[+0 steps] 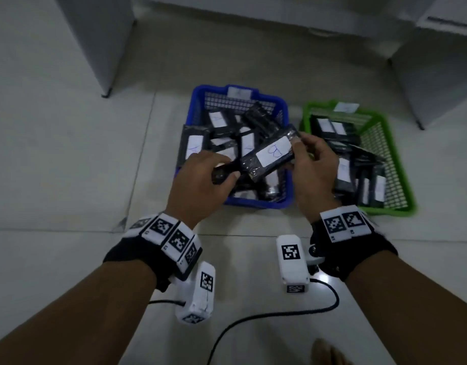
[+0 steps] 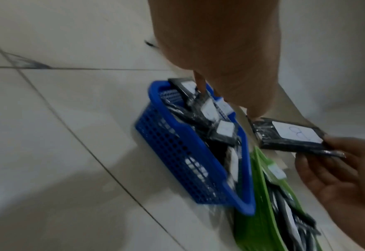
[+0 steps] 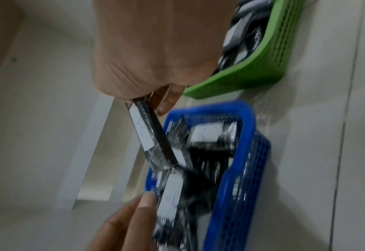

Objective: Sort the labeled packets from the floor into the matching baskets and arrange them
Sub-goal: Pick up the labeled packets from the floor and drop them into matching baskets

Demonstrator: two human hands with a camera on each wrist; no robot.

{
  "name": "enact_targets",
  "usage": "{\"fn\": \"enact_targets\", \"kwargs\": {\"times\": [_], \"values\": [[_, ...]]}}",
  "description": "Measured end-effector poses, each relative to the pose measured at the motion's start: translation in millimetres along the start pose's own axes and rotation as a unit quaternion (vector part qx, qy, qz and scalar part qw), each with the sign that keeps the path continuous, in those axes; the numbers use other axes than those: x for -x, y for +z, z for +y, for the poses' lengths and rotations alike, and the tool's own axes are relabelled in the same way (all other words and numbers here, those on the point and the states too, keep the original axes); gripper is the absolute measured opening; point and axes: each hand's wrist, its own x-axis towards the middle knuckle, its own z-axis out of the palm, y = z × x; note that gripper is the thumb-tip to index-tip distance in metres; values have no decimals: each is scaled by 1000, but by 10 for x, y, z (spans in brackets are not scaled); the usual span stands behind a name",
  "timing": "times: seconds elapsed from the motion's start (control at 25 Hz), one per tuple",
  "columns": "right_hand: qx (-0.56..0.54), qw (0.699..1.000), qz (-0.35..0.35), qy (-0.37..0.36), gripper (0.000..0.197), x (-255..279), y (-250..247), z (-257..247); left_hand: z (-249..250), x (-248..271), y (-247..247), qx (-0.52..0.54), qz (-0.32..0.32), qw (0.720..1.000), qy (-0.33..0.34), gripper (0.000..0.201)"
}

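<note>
Above blue basket (image 1: 289, 180), right hand (image 1: 312, 167) pinches B packet (image 1: 269, 156).

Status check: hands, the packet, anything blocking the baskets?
Right hand pinches B-labeled packet above blue basket. Left hand grips another dark packet. Green basket alongside, unobstructed.

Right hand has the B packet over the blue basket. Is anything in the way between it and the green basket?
Nothing visible blocks it. The B packet is held up by the right hand, above the rims of the blue basket and the green basket beside it. The green basket's right part still shows bare mesh. The left hand grips another packet, off that path.
</note>
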Motion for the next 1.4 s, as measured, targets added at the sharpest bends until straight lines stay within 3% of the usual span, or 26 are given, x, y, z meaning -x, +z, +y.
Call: {"fn": "enact_targets", "kwargs": {"times": [0.08, 0.16, 0.24, 0.32, 0.44, 0.56, 0.72, 0.84, 0.96, 1.12, 1.28, 1.4], "values": [[30, 992, 119, -29, 17, -183, -486, 32, 237, -114, 318, -34, -54, 995, 76, 33], [31, 975, 219, -14, 17, -340, -921, 131, 441, -181, 617, -64, -80, 990, 99, 36], [22, 960, 278, 17, 19, -495, -1280, 283, 659, -249, 963, -71, -94, 988, 102, 39], [39, 957, 284, 45, 25, -664, -1507, 460, 868, -301, 1292, -62, -122, 988, 76, 40], [110, 961, 249, 45, 35, -872, -1628, 567, 1109, -377, 1685, -65, -153, 986, 12, 46], [187, 955, 228, -34, 37, -1064, -1687, 552, 1198, -503, 1905, -81, -158, 984, -34, 52], [231, 956, 158, -88, 31, -1175, -1602, 489, 1195, -624, 1881, -83, -165, 982, -21, 43], [254, 956, 49, -135, 29, -1074, -1348, 485, 1031, -645, 1695, -81, -144, 986, 0, 34], [270, 938, -66, -206, 29, -974, -947, 472, 720, -705, 1349, -109, -87, 990, 34, 27], [294, 914, -210, -187, 30, -729, -540, 439, 255, -580, 737, -185, -53, 981, 33, 24], [336, 885, -265, -184, 33, -502, -412, 455, -19, -354, 400, -228, -44, 972, 45, 29], [431, 837, -301, -150, 52, -447, -345, 464, -40, -358, 328, -267, -43, 963, 10, 41]]}}
